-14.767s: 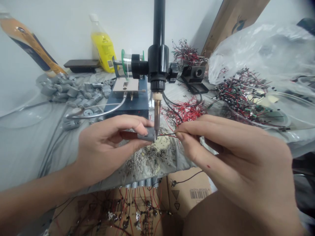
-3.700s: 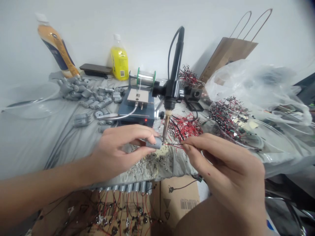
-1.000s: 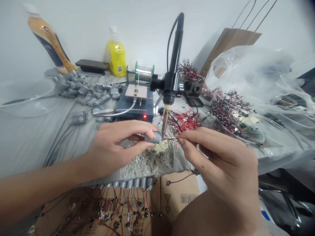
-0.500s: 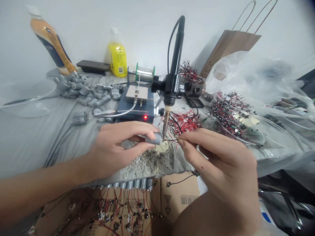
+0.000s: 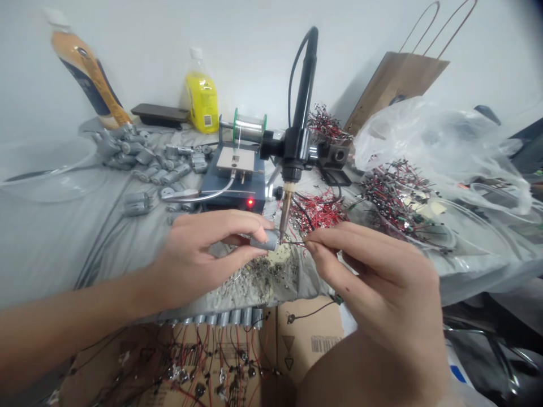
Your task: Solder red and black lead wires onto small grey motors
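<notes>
In the head view, at frame centre, the left hand [image 5: 199, 257] pinched a small grey cylindrical motor [image 5: 265, 241] by its stiff, light body under the clamped soldering iron's tip [image 5: 284, 217]. The right hand [image 5: 377, 277] pinched a thin, limp wire [image 5: 296, 243] close to its end.

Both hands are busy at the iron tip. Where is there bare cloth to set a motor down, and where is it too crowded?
Bare cloth lies left of the left hand, below the loose motors. Crowded: solder scraps under the held motor, red wire pile and plastic bag beyond the right hand.
</notes>
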